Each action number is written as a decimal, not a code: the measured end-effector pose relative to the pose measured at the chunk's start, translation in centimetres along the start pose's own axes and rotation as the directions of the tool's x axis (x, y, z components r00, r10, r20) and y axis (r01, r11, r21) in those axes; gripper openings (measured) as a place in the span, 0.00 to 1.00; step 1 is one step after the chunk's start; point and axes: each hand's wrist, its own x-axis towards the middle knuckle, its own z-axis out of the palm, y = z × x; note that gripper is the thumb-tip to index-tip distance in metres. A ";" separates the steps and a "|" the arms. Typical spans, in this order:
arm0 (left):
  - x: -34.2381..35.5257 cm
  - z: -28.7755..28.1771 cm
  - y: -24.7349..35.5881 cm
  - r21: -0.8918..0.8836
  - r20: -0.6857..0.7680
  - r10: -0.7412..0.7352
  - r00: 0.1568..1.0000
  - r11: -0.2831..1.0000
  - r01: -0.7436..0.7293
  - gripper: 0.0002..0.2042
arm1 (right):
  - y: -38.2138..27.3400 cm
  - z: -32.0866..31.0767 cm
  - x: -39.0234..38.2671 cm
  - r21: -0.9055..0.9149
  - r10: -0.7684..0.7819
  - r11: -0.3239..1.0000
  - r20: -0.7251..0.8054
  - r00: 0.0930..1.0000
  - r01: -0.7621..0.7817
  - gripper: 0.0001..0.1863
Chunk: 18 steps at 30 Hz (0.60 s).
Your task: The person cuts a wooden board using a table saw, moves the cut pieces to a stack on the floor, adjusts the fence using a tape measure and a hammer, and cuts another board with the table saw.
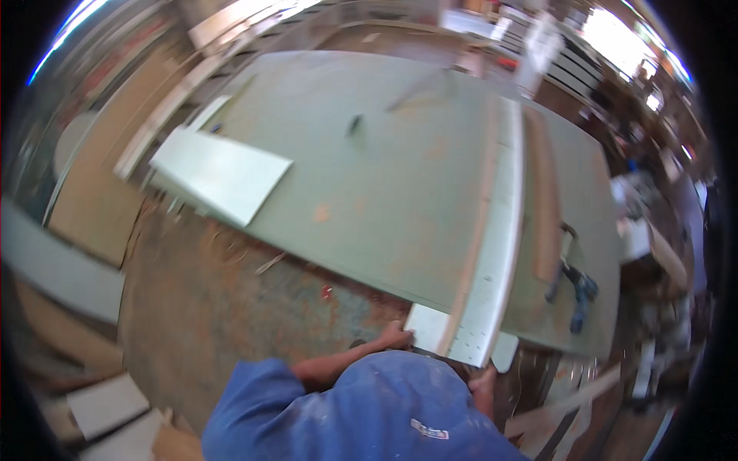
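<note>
View from above of a workshop, blurred by motion. A large pale green table (369, 177) fills the middle of the picture, its near edge running from the left down toward the lower right.

Two hands show at the bottom, both coming up past a blue sleeve spattered with white. The left hand (394, 336) rests with its fingers laid flat and close together against the near end of a long white panel with rows of small drilled holes (492, 253). This panel lies on the right part of the table and runs away from the person, its near end sticking out past the table's edge. The right hand (484, 382) is below that overhanging end, mostly hidden by the blue sleeve; how far it is open, and whether it touches the panel, cannot be told.

One thin strip of pale wood (478, 230) lies along the panel's left side. One brown wooden board (544, 200) lies just to the right of the panel, parallel to it. One blue power drill (578, 296) lies near the table's right corner.

One separate flat white rectangular board (221, 174) rests on the far left part of the table, well apart from the hands. One small dark object (354, 124), too blurred to identify, lies near the table's middle.

The floor (223, 307) below is brown and dusty.
</note>
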 end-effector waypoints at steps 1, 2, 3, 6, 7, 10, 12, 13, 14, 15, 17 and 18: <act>0.3 0.0 -0.7 -0.030 0.025 -0.032 0.999 0.999 0.033 0.27 | 0.8 -0.8 0.6 0.037 0.013 0.999 -0.031 0.999 -0.012 0.28; 0.4 0.3 -0.3 -0.060 0.008 -0.049 0.999 0.997 0.049 0.27 | 1.6 -5.0 3.1 0.044 -0.047 0.998 0.021 0.999 0.046 0.27; 0.1 0.2 -0.3 -0.083 0.013 -0.071 0.997 0.994 0.072 0.27 | 1.3 -3.4 3.0 0.018 -0.016 1.000 0.051 0.999 0.015 0.27; -1.4 -0.9 0.7 -0.131 0.045 -0.086 0.995 0.987 0.092 0.25 | -0.1 -1.9 2.1 0.088 0.193 0.974 0.178 0.965 -0.211 0.29; -1.9 -1.5 1.4 -0.140 0.077 -0.071 0.994 0.987 0.082 0.24 | -0.6 -2.4 1.9 0.077 0.198 0.974 0.176 0.964 -0.214 0.29; -2.6 -2.8 2.5 -0.270 0.187 -0.052 0.981 0.958 0.102 0.22 | -1.8 -2.7 0.8 -0.124 0.232 0.963 -0.074 0.970 -0.240 0.30; -3.4 -4.4 3.2 -0.339 0.224 -0.016 0.975 0.936 0.093 0.22 | -2.4 -2.9 0.6 -0.266 0.191 0.945 -0.017 0.981 -0.189 0.31; -3.7 -5.2 3.2 -0.404 0.256 0.023 0.966 0.911 0.086 0.23 | -2.5 -2.9 0.5 -0.314 0.180 0.934 0.003 0.984 -0.169 0.32; -3.8 -5.8 2.8 -0.409 0.252 0.027 0.967 0.909 0.082 0.23 | -2.9 -2.4 0.1 -0.399 0.198 0.905 0.091 0.976 -0.146 0.34; -3.7 -6.3 2.0 -0.389 0.228 0.034 0.973 0.919 0.059 0.23 | -3.5 -1.6 -0.6 -0.484 0.227 0.867 0.177 0.958 -0.116 0.36; -3.4 -7.7 0.3 -0.372 0.202 0.053 0.978 0.928 0.027 0.24 | -4.4 -0.6 -2.6 -0.522 0.165 0.850 0.138 0.977 -0.070 0.37; -3.4 -8.8 -0.8 -0.398 0.174 0.019 0.985 0.916 0.053 0.24 | -4.8 0.1 -3.5 -0.553 0.103 0.833 0.102 0.989 -0.029 0.39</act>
